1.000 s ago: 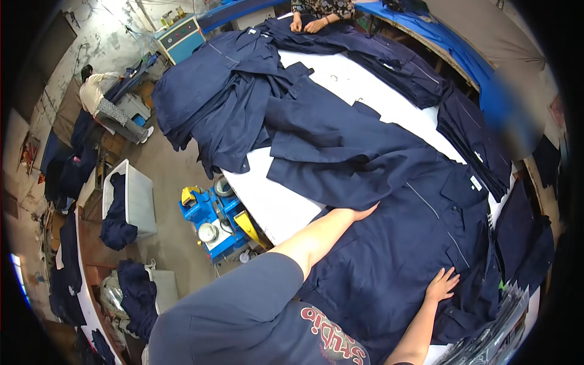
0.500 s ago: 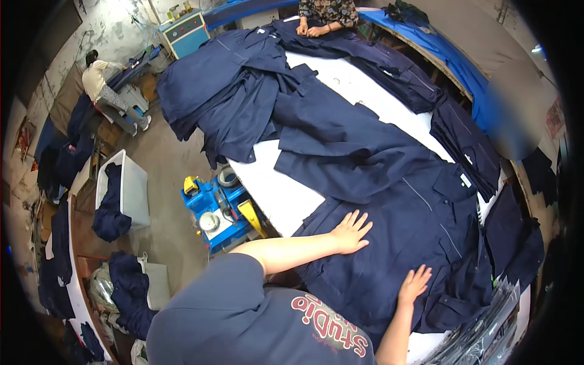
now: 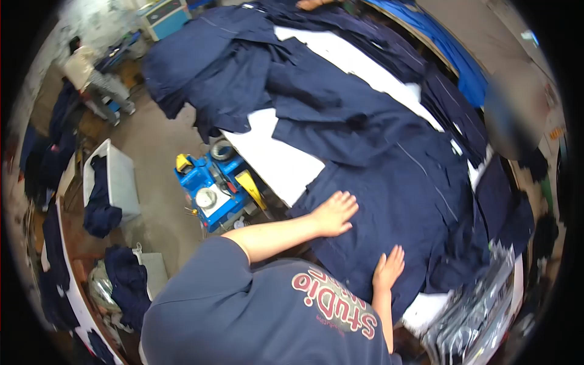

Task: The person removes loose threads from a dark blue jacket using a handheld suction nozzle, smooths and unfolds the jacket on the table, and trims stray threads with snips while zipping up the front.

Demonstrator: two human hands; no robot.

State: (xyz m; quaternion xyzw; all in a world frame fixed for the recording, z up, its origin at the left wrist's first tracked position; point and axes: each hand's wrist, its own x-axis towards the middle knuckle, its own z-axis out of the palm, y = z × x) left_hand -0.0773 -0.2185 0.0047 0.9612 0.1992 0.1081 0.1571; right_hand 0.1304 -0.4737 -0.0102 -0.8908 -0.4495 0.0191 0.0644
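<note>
A navy jacket [image 3: 389,201] with thin light piping and a white label near its collar lies spread on the white-topped table. My left hand [image 3: 334,214] rests flat on it near the table's left edge, fingers stretched out. Lower and to the right, my right hand [image 3: 388,269] lies on the same cloth close to my body, its fingers extended. Neither hand grips anything. More navy garments [image 3: 207,67] are heaped and overlapping farther up the table.
Left of the table stands a blue machine [image 3: 213,194] with yellow parts. A white bin [image 3: 121,182] holds dark cloth. Clear plastic-wrapped garments [image 3: 468,310] lie at lower right. One person [image 3: 97,79] works at far left; another person's hand [image 3: 313,4] shows at the top.
Both hands have slid toward my body, the right one more clearly, staying flat on the jacket. The jacket's collar end looks more rumpled. The camera view has also shifted.
</note>
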